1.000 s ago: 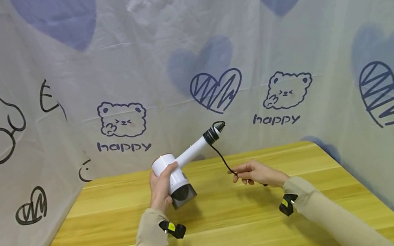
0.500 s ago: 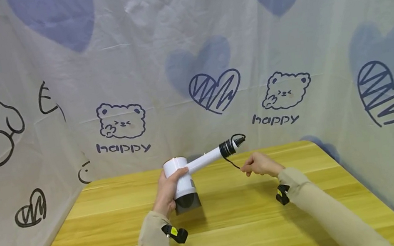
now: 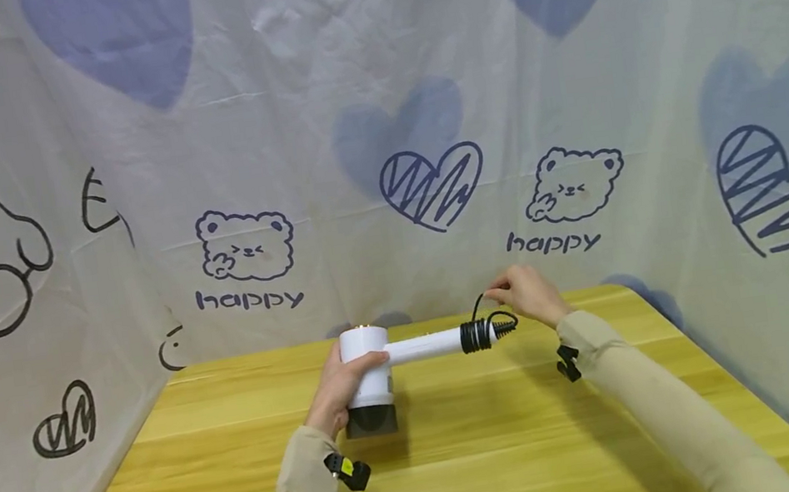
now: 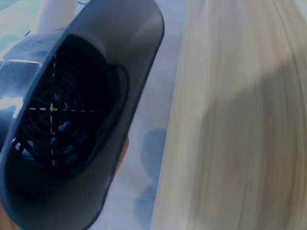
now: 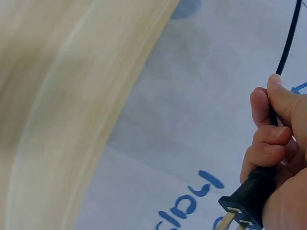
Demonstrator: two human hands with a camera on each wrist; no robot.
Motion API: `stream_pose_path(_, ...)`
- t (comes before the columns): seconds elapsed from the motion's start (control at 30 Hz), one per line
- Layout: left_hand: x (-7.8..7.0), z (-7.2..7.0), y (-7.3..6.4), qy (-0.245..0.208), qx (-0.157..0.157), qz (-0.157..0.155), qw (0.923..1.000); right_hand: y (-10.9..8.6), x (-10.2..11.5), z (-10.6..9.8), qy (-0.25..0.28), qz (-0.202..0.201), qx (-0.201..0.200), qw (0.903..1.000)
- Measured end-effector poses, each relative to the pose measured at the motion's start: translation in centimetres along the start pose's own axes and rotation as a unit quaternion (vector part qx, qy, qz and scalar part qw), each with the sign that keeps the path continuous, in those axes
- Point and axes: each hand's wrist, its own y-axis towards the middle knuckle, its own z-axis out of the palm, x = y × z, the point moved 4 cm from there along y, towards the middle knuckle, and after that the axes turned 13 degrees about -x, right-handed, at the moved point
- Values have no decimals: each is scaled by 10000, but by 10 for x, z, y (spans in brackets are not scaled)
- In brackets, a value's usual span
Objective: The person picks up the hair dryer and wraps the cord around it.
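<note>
My left hand [image 3: 336,387] grips the white body of a hair dryer [image 3: 367,361], its thumb lying across near the handle. The handle points right, nearly level, with black cord [image 3: 475,335] wound round its end. A dark, flat nozzle [image 3: 371,420] faces down toward me; the left wrist view looks into that nozzle [image 4: 139,52] at a round grille. Above and right of the handle's end, my right hand [image 3: 528,294] pinches the free cord. In the right wrist view the cord [image 5: 289,43] runs through the fingers, and a two-pin plug [image 5: 249,196] sits under the curled lower fingers.
A yellow wood-grain table [image 3: 471,470] spreads below both hands. White cloth [image 3: 317,122] printed with hearts and bears hangs behind and at both sides. Each sleeved wrist carries a small black camera, such as the left one [image 3: 348,471].
The hair dryer has swung from handle tilted up to nearly level and shifted slightly right. My right hand has risen from below the handle to above its end, still holding the cord.
</note>
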Motion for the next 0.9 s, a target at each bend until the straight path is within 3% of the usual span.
stream_pose_path(0.17, -5, -3, 0, 427, -35, 354, 9985, 5, 16, -5, -376, -458, -259, 9979)
stream_pose_path(0.37, -4, -3, 3, 788, -225, 884, 9927, 8, 27, -7, -534, -629, -415, 9957)
stream_pose_path(0.63, -8, -2, -2, 1565, -737, 1438, 9744, -1, 37, -7, -528, -931, -530, 9928)
stream_pose_path(0.9, -15, -3, -2, 2178, -1153, 1553, 9566, -7, 51, -5, -421, -1000, -543, 9926)
